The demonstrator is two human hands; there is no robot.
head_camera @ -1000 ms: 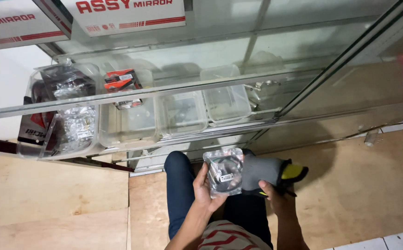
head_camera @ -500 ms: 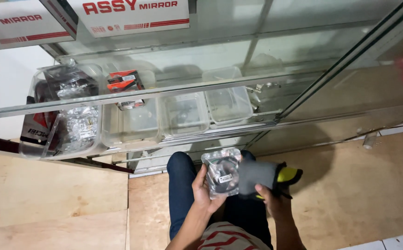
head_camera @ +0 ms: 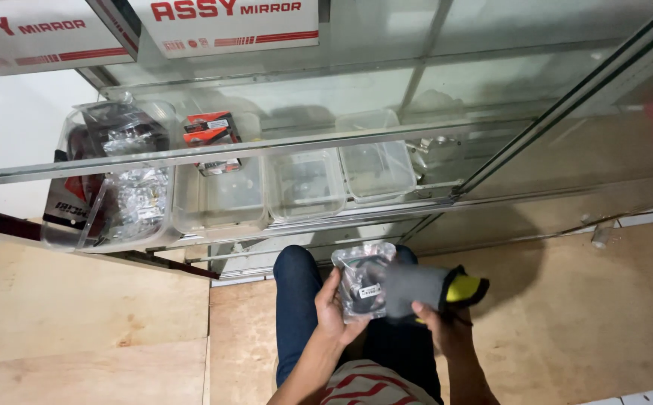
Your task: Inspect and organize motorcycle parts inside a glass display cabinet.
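Plywood floor [head_camera: 582, 315] before a glass display case [head_camera: 416, 120]. Item in hand: clear plastic packet [head_camera: 362, 281] with dark part inside, gripped by left hand [head_camera: 334, 311] over the lap; grey cloth [head_camera: 416, 289] pressed against it by closed right hand [head_camera: 435, 322]. Packet not yet shelved. Shelf tubs: left tub [head_camera: 116, 180] filled with similar packets; three clear tubs [head_camera: 308, 184] apparently empty.
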